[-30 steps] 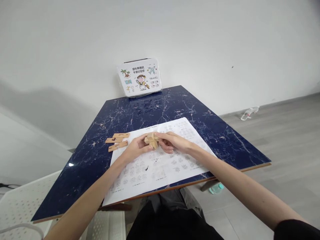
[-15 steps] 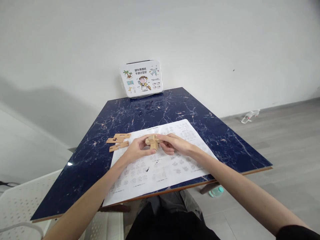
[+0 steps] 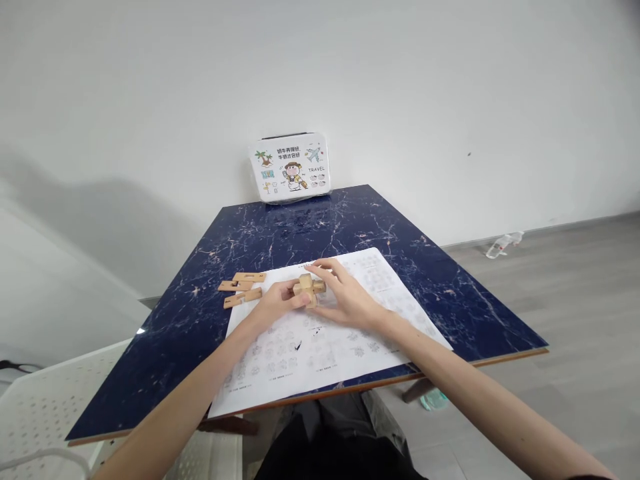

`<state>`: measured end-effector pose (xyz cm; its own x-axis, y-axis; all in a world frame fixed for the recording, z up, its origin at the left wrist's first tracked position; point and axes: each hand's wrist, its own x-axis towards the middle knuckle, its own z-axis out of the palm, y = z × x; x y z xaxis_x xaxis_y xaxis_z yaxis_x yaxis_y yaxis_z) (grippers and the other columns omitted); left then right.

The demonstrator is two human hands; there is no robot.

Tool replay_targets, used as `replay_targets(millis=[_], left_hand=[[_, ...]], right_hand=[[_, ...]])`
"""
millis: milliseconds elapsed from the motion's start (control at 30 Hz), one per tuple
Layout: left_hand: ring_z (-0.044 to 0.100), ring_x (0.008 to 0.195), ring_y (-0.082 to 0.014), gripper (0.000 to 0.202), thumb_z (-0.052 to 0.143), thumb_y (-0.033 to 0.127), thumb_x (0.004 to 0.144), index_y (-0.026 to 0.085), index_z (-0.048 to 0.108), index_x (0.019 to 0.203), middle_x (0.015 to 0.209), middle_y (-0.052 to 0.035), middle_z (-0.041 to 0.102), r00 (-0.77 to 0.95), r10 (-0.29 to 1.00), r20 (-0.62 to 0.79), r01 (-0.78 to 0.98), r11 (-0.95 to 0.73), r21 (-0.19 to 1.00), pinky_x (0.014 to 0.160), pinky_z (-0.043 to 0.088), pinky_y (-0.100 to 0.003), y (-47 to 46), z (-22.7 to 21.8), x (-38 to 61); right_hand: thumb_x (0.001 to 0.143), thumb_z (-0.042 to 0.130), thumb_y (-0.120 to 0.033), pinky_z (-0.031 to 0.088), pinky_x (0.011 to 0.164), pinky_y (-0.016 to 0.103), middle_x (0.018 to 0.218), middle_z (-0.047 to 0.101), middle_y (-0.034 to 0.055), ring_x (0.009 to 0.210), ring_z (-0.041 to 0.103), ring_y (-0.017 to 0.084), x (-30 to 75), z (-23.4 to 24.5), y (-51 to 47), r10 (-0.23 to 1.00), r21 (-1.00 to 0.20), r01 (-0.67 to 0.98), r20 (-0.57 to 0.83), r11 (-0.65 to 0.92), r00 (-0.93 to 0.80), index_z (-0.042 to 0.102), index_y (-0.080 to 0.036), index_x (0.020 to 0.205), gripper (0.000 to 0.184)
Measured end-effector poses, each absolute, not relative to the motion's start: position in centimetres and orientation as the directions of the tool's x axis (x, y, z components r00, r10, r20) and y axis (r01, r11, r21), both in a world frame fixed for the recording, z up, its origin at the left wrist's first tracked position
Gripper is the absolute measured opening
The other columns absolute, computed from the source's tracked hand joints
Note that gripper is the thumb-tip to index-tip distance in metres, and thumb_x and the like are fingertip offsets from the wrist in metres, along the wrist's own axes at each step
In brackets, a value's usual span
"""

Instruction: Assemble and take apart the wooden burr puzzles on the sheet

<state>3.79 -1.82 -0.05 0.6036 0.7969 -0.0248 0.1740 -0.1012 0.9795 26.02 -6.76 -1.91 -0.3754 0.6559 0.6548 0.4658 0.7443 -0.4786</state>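
A wooden interlocking puzzle (image 3: 309,284) of pale crossed blocks is held over the printed sheet. My left hand (image 3: 280,299) grips it from the left, thumb in front. Around its right side my right hand (image 3: 345,295) is spread, fingers above and thumb below, with a gap between them; whether a fingertip touches the puzzle I cannot tell. The white paper sheet (image 3: 380,333), covered with small grey diagrams, lies under both hands. Left of the hands rest several flat notched wooden pieces (image 3: 243,298), partly over the sheet's edge.
The blue marbled table (image 3: 340,220) has a white cartoon-printed case (image 3: 295,167) at its back, leaning near the wall. Plastic bottles (image 3: 504,245) lie on the floor at right, and another bottle (image 3: 434,399) is below the table. A white perforated surface (image 3: 50,400) stands at lower left.
My right hand has loosened from the puzzle, its fingers spreading up and its thumb down. The left hand keeps its hold. The whole view has shifted slightly.
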Motion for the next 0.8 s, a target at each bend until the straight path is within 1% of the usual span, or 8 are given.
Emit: replay_targets(millis=[133, 267, 367, 433, 533, 600, 700, 800], left_hand=[[0.071, 0.093, -0.0258, 0.041, 0.082, 0.05, 0.08, 0.015, 0.075, 0.1, 0.096, -0.0081, 0.077, 0.632, 0.774, -0.045, 0.21, -0.115, 0.971, 0.085, 0.054, -0.037, -2.5, 0.3, 4.2], [0.067, 0.081, -0.0219, 0.034, 0.086, 0.044, 0.074, 0.017, 0.072, 0.088, 0.083, -0.0029, 0.072, 0.641, 0.766, -0.052, 0.276, -0.167, 0.946, 0.072, 0.051, -0.032, -3.1, 0.6, 4.8], [0.063, 0.072, -0.0188, 0.033, 0.089, 0.042, 0.07, 0.017, 0.07, 0.079, 0.074, -0.0002, 0.067, 0.638, 0.767, -0.063, 0.332, -0.2, 0.922, 0.064, 0.046, -0.028, -3.6, 1.0, 5.1], [0.061, 0.072, -0.0181, 0.033, 0.09, 0.04, 0.07, 0.017, 0.071, 0.083, 0.075, -0.0001, 0.066, 0.642, 0.765, -0.055, 0.325, -0.207, 0.923, 0.064, 0.046, -0.028, -3.7, 1.2, 5.2], [0.063, 0.077, -0.0191, 0.04, 0.089, 0.039, 0.073, 0.018, 0.073, 0.103, 0.082, -0.001, 0.069, 0.609, 0.793, -0.013, 0.281, -0.201, 0.938, 0.067, 0.048, -0.029, -3.6, 1.0, 5.1], [0.064, 0.079, -0.0198, 0.047, 0.089, 0.041, 0.075, 0.019, 0.072, 0.113, 0.087, -0.0022, 0.071, 0.591, 0.807, -0.003, 0.267, -0.193, 0.944, 0.066, 0.048, -0.029, -3.4, 0.8, 4.9], [0.065, 0.081, -0.02, 0.05, 0.089, 0.043, 0.075, 0.018, 0.072, 0.116, 0.093, -0.0046, 0.074, 0.594, 0.804, -0.007, 0.265, -0.188, 0.946, 0.067, 0.048, -0.029, -3.0, 0.3, 4.7], [0.065, 0.082, -0.0192, 0.058, 0.089, 0.041, 0.075, 0.018, 0.07, 0.125, 0.098, -0.0058, 0.075, 0.573, 0.819, 0.02, 0.24, -0.191, 0.952, 0.069, 0.05, -0.028, -2.8, 0.0, 4.6]], right_hand=[[0.097, 0.069, -0.039, 0.054, 0.104, 0.052, 0.144, 0.052, 0.0158, 0.131, 0.056, 0.034, 26.0, -2.1, -6.7, 0.634, -0.439, 0.477, 0.654, 0.762, -0.411, 0.042, -0.031, 0.152, 0.061], [0.097, 0.068, -0.041, 0.055, 0.101, 0.049, 0.142, 0.053, 0.0163, 0.128, 0.058, 0.033, 25.6, -2.1, -7.0, 0.629, -0.424, 0.482, 0.647, 0.767, -0.43, 0.046, -0.029, 0.148, 0.057], [0.096, 0.069, -0.037, 0.054, 0.102, 0.05, 0.142, 0.053, 0.0169, 0.128, 0.057, 0.034, 25.3, -2.1, -7.1, 0.606, -0.392, 0.483, 0.654, 0.783, -0.452, 0.045, -0.027, 0.149, 0.06], [0.095, 0.07, -0.034, 0.054, 0.102, 0.052, 0.141, 0.052, 0.0164, 0.127, 0.056, 0.034, 25.1, -2.1, -7.1, 0.617, -0.397, 0.494, 0.651, 0.774, -0.443, 0.045, -0.029, 0.151, 0.062], [0.094, 0.073, -0.037, 0.056, 0.1, 0.054, 0.14, 0.053, 0.0151, 0.127, 0.056, 0.035, 25.1, -2.1, -7.1, 0.669, -0.441, 0.524, 0.62, 0.729, -0.409, 0.046, -0.033, 0.151, 0.063], [0.091, 0.078, -0.04, 0.055, 0.102, 0.056, 0.141, 0.052, 0.0149, 0.129, 0.055, 0.037, 25.0, -2.2, -7.0, 0.691, -0.46, 0.535, 0.603, 0.709, -0.398, 0.046, -0.035, 0.151, 0.068], [0.088, 0.082, -0.042, 0.054, 0.105, 0.061, 0.143, 0.05, 0.0156, 0.132, 0.053, 0.038, 25.0, -2.3, -7.0, 0.692, -0.467, 0.53, 0.61, 0.708, -0.387, 0.041, -0.035, 0.155, 0.079], [0.091, 0.079, -0.041, 0.054, 0.105, 0.061, 0.143, 0.05, 0.0155, 0.132, 0.053, 0.038, 25.0, -2.6, -6.9, 0.703, -0.482, 0.53, 0.601, 0.698, -0.379, 0.041, -0.035, 0.154, 0.074]])
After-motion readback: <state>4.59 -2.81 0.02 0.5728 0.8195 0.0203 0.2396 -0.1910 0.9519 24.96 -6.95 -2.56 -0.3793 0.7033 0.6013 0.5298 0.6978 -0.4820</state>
